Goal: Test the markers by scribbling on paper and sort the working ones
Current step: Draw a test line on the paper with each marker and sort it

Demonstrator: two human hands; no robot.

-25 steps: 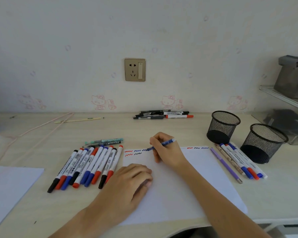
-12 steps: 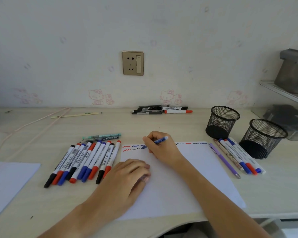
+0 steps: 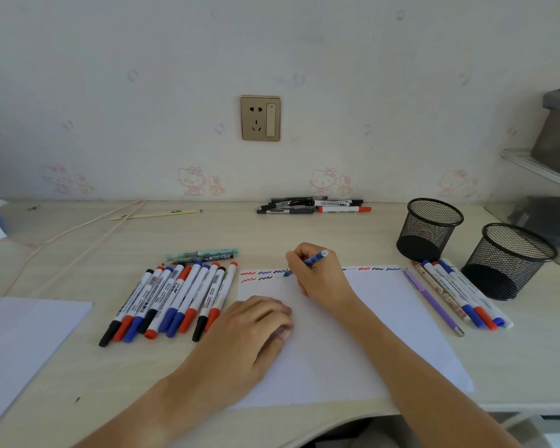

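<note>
Blue marker (image 3: 314, 258), pinched in right hand (image 3: 320, 273), may smear fresh squiggles; left hand (image 3: 256, 321), fingers relaxed, pins paper (image 3: 385, 334).

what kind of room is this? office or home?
Likely a home desk, maybe a child's room: cartoon cat wallpaper, a wall socket above the desk, and mesh pen cups beside the paper.
</note>
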